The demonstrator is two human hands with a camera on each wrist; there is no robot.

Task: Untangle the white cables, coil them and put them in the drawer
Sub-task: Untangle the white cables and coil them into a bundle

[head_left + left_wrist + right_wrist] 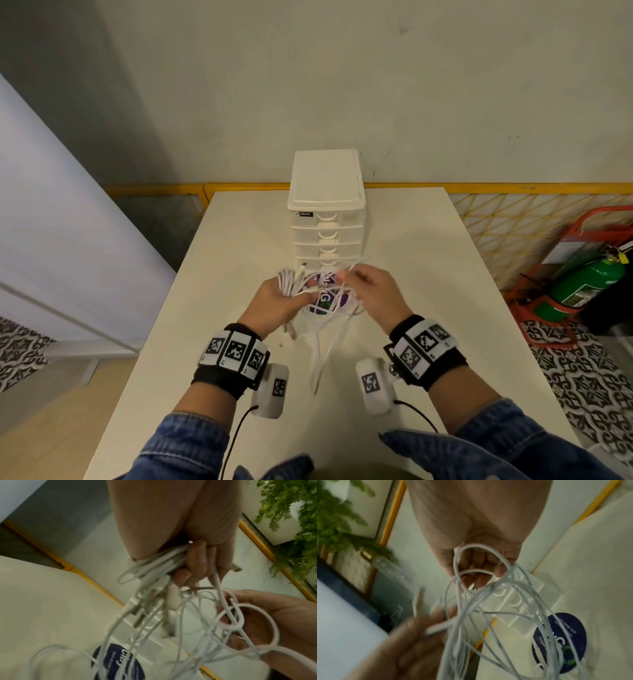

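A tangle of white cables (318,298) hangs above the table (411,274) between both hands, in front of the white drawer tower (325,212). My left hand (277,298) grips a bunched bundle of the cables (159,562), with plug ends sticking out of the fist. My right hand (373,284) pinches loops of the cables (481,561) near its fingertips. Loose strands trail down to the tabletop (318,359). All the tower's drawers look shut.
A round purple sticker (329,294) lies on the table under the cables. A green fire extinguisher (582,284) in a red stand sits on the floor at the right. A yellow mesh fence (513,222) runs behind the table.
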